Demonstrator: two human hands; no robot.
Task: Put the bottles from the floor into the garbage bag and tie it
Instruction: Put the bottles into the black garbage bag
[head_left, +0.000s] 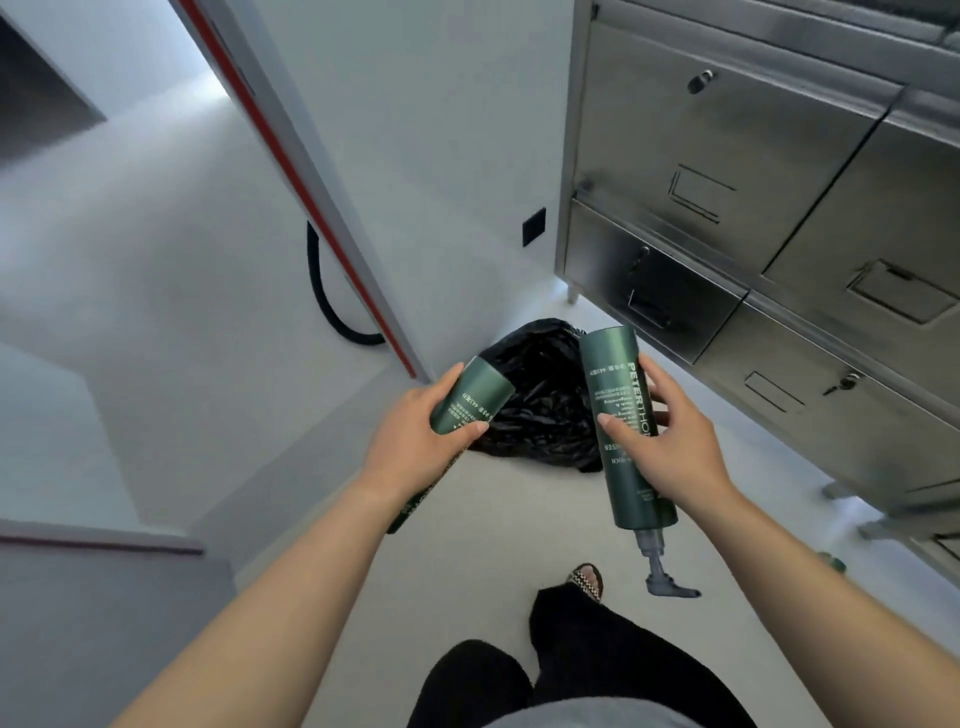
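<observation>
Two green bottles, one (470, 397) gripped in the left hand (410, 441), one (623, 415) in the right hand (670, 441), hang above the black garbage bag (540, 400), seemingly ready to drop in.

You stand on a pale grey floor (498, 519). At your right is a steel cabinet (753, 208) with drawers and small locks. A white wall (441, 130) carries a black socket (533, 226); a black hose (332, 301) hangs beside a red-edged door frame (291, 171).
</observation>
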